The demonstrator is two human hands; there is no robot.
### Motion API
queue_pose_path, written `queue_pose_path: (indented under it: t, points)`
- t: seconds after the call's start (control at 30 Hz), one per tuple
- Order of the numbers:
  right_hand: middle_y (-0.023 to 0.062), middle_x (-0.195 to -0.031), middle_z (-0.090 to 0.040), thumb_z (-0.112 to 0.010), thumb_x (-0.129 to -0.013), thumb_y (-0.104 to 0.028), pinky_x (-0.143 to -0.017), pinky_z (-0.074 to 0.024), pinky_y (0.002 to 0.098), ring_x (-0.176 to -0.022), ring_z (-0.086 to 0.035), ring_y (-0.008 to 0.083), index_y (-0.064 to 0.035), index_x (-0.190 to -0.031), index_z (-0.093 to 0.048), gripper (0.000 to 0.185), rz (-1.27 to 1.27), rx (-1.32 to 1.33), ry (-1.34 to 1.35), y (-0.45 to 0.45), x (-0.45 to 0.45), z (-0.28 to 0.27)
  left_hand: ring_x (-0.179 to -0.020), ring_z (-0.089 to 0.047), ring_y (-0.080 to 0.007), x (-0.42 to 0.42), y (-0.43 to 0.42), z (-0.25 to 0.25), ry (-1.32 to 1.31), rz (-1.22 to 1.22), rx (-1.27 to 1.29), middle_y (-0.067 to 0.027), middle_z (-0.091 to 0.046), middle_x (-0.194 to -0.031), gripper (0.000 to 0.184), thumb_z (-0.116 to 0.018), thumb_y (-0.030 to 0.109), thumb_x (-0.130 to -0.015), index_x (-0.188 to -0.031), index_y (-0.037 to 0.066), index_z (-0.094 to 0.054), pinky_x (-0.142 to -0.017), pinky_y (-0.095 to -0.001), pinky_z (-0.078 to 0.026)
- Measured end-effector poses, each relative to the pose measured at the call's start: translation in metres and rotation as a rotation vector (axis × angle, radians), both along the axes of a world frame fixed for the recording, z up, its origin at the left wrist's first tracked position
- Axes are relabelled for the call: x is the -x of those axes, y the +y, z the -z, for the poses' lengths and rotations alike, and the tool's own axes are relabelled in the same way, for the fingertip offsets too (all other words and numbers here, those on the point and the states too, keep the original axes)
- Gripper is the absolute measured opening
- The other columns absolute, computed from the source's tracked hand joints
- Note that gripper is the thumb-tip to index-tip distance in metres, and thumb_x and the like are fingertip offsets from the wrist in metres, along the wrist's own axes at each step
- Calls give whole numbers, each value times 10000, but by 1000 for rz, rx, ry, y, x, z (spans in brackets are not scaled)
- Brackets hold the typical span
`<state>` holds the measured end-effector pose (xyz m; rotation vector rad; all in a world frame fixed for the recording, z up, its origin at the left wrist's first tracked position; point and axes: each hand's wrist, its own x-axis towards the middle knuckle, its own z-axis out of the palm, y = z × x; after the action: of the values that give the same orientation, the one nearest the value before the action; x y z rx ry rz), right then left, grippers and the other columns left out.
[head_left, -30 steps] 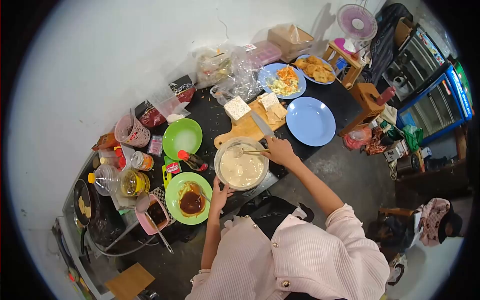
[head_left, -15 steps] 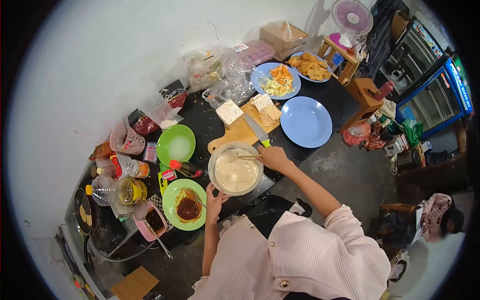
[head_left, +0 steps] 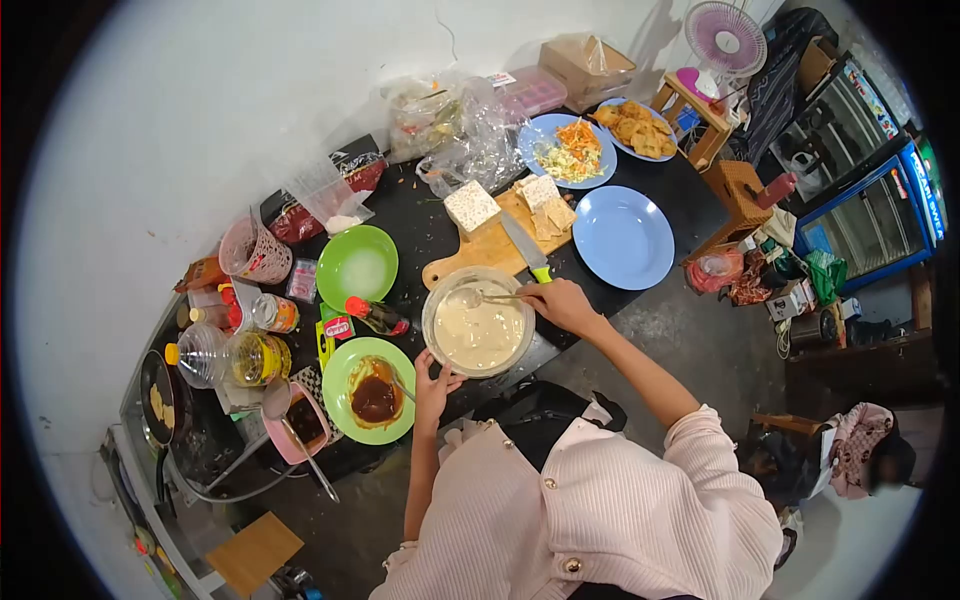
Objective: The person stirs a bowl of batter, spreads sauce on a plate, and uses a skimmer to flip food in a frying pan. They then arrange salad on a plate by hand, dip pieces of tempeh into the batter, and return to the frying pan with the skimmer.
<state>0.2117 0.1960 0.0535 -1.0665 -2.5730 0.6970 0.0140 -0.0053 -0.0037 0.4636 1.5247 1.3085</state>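
A clear bowl (head_left: 428,328) of pale, creamy batter (head_left: 480,338) stands at the front edge of the black table. My left hand (head_left: 434,386) grips the bowl's near left side, fingers curled against its wall. In my right hand (head_left: 563,306) is the handle of a spoon (head_left: 500,297), its head dipped in the batter. Just behind the bowl lies a wooden cutting board (head_left: 470,263) with a white-speckled tempeh block (head_left: 471,208), cut slices (head_left: 552,219) and a knife (head_left: 522,245). The knife's green handle points toward my right hand.
Left of the bowl are a sauce bottle (head_left: 378,316), a green plate with brown sauce (head_left: 345,425) and a green bowl (head_left: 375,258). A blue plate (head_left: 624,238) sits to the right; shredded vegetables (head_left: 572,152) and fried food (head_left: 637,130) lie behind. A frying pan (head_left: 160,400) stands far left.
The whole view has shifted slightly. The spoon's head has moved a little within the batter, while my left hand keeps its hold on the bowl.
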Motion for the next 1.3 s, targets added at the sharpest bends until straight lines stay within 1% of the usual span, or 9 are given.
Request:
queue_pose_path:
  t: [0.07,0.17,0.3,0.53,0.73,0.83,1.0,1.13,1.3]
  points:
    - [116,-752,-630,-549,-798,-240,-602,-479,402,-666,-600,311,-181,-908,-660,167,1,6,62,-1,-3,4,-791,-638,-230,0,0,0,-19,-3,-13,-154,-312,-1332,501,-491,126,-890,-1287,43,-197,-675,-293,-529]
    - [117,-742,-627,-554,-797,-251,-590,-476,394,-664,-598,310,-180,-910,-663,172,87,-7,-2,-1,-10,-22,-791,-638,-237,1,-1,5,-6,0,-13,-152,-296,-1337,502,-493,126,-890,-1286,42,-197,-679,-305,-531]
    - [117,-713,-619,-564,-796,-236,-545,-462,387,-647,-595,309,-147,-906,-664,173,70,-155,-34,0,-14,-19,-788,-637,-237,1,-1,6,-27,1,-15,-149,-285,-1338,504,-492,132,-892,-1289,46,-195,-692,-320,-531]
    - [141,-709,-611,-572,-791,-245,-566,-461,406,-649,-591,319,-151,-902,-666,172,78,-2,-14,-11,-15,-29,-787,-636,-225,0,-2,6,-26,-3,-16,-151,-280,-1347,529,-501,162,-893,-1300,51,-182,-695,-315,-526]
    - [124,-736,-620,-600,-763,-183,-598,-457,394,-682,-587,313,-122,-895,-667,160,-32,-33,-22,-23,-35,-29,-789,-635,-226,0,-1,6,-34,-13,-17,-144,-304,-1330,529,-506,167,-890,-1295,50,-186,-696,-314,-524]
    - [113,-774,-625,-596,-769,-182,-616,-457,389,-708,-587,307,-124,-898,-665,157,-55,86,11,-31,-46,-24,-791,-635,-224,0,-2,4,-37,-9,-15,-141,-302,-1332,528,-506,172,-891,-1293,48,-187,-703,-319,-519]
    - [72,-744,-616,-576,-785,-193,-610,-455,376,-691,-587,270,-140,-876,-663,136,-65,-10,-3,-48,-40,-22,-791,-636,-225,0,-1,4,-36,-8,-4,-141,-291,-1339,535,-507,179,-891,-1292,43,-179,-709,-328,-514]
    - [82,-744,-624,-578,-779,-193,-592,-463,376,-676,-592,272,-131,-860,-669,137,-122,-15,-115,-54,-38,-25,-791,-636,-221,0,-1,4,-42,-17,-2,-137,-295,-1338,529,-510,177,-890,-1289,50,-187,-693,-324,-518]
    - [86,-721,-640,-592,-762,-212,-579,-473,373,-644,-604,276,-129,-858,-682,155,-32,8,-82,-56,-35,-28,-809,-633,-227,0,-1,5,-19,-5,18,-135,-292,-1343,539,-515,166,-887,-1295,58,-180,-680,-322,-522]
